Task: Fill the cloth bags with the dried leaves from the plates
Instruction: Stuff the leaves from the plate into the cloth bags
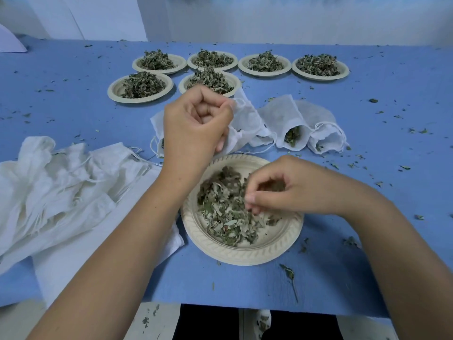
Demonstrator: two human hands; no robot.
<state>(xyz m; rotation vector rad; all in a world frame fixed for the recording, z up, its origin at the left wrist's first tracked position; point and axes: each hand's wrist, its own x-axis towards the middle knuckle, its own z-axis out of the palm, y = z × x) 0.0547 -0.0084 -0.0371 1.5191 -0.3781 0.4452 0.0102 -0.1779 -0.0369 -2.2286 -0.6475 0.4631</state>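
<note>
A beige paper plate [235,252] with a loose heap of dried leaves [224,217] sits in front of me on the blue table. My right hand [291,190] is over the plate's right side, fingers curled around a pinch of leaves. My left hand [196,123] is raised behind the plate and grips the rim of a white cloth bag [246,121]. Two more white bags [289,123] lie to its right with leaves showing in their mouths.
Several plates heaped with dried leaves [142,87] stand in two rows at the back. A pile of empty white cloth bags [61,185] lies at the left. Leaf crumbs are scattered over the blue table cover [392,99]. The table's front edge is near my body.
</note>
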